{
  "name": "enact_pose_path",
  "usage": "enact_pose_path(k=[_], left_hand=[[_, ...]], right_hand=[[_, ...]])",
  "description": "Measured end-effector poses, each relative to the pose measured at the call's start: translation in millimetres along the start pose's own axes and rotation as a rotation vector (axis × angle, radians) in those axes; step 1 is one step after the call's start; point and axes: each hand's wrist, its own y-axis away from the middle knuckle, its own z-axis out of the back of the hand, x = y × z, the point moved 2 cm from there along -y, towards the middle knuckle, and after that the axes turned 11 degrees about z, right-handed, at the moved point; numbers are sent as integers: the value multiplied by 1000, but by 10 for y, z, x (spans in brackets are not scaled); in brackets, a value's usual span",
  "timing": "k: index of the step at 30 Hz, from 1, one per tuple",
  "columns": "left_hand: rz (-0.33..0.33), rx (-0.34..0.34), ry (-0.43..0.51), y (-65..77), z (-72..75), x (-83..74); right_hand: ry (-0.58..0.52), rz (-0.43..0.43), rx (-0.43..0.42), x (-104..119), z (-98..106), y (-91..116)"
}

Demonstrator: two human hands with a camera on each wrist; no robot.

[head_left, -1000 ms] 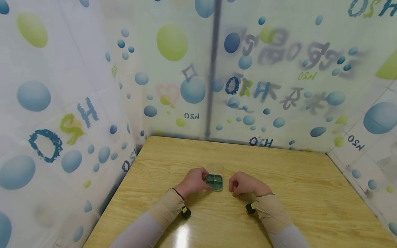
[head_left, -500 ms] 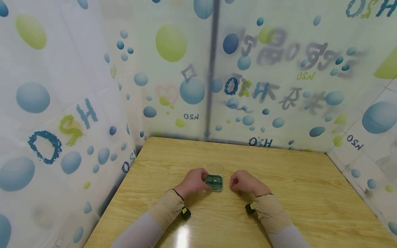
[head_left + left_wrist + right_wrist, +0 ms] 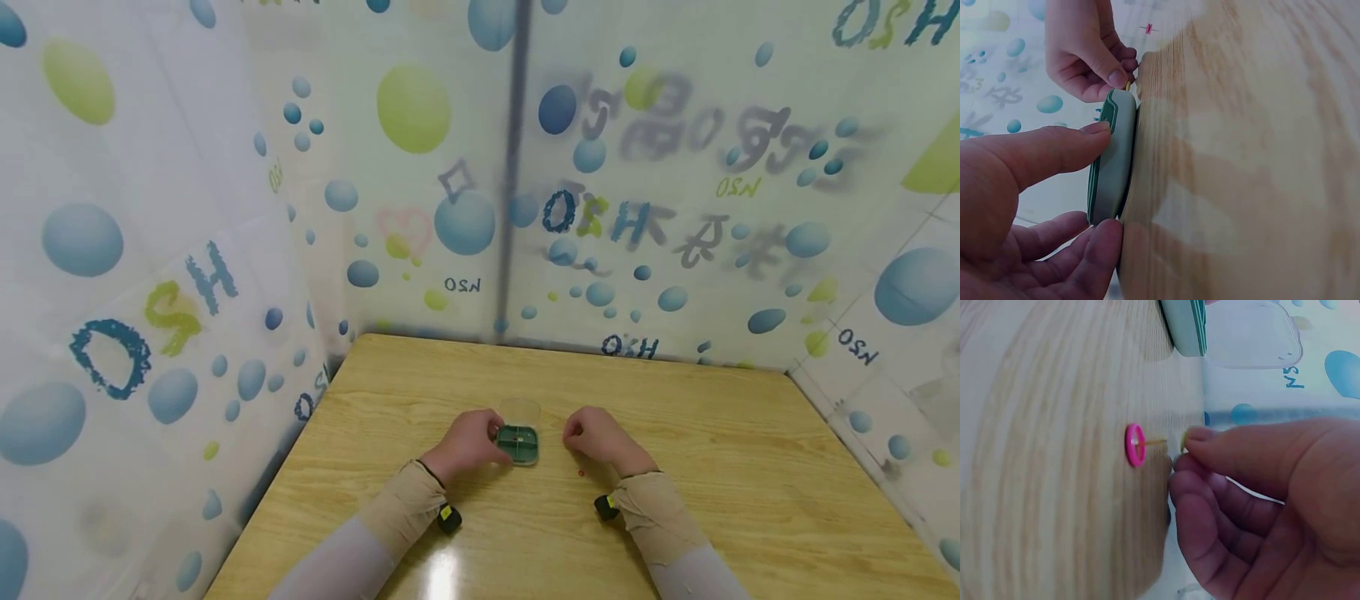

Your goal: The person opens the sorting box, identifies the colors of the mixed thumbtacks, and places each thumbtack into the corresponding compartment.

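Note:
My left hand [image 3: 467, 442] grips the left side of a small green compartment box [image 3: 519, 445] on the table, thumb on its near edge. The box's clear lid [image 3: 521, 412] stands open at the back. Tiny bits lie inside, too small to identify. Right of the box, my right hand [image 3: 600, 437] pinches a yellow thumbtack [image 3: 1184, 442] between thumb and fingertip; most of it is hidden, and the other fingers are curled. A pink thumbtack [image 3: 1135, 445] lies on the table just under that hand, its pin away from the tabletop.
The wooden table [image 3: 720, 467] runs back to a patterned curtain [image 3: 420, 250], with more curtain along the left side. A small black camera [image 3: 449, 517] sits on the left wrist, another black camera [image 3: 606, 507] on the right.
My right hand has shifted slightly away from the box, to the right and farther back. The pink thumbtack now shows on the table below it. The left hand keeps its grip on the box.

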Motion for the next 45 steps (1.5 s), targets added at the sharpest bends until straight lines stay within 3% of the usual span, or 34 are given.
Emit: enact_pose_path(k=[11,23,30,40,45], left_hand=[[-1,-8,-1,0,5,14],[3,-15,-4,-5,-8,-12],[-7,-12,-6,-6,-12,-1],[8,-10,-5,-17,-23,19],[-2,-13,-10,-18,-22,10]], right_hand=[[26,-58,-99,-40,15,-12],[-40,-133,-131,-85,24,-4],[-84,-136,-161,-122,11,9],[-230,-160,-220,-227,-18,-11],[-431,-148,-291,-263,-24,-8]])
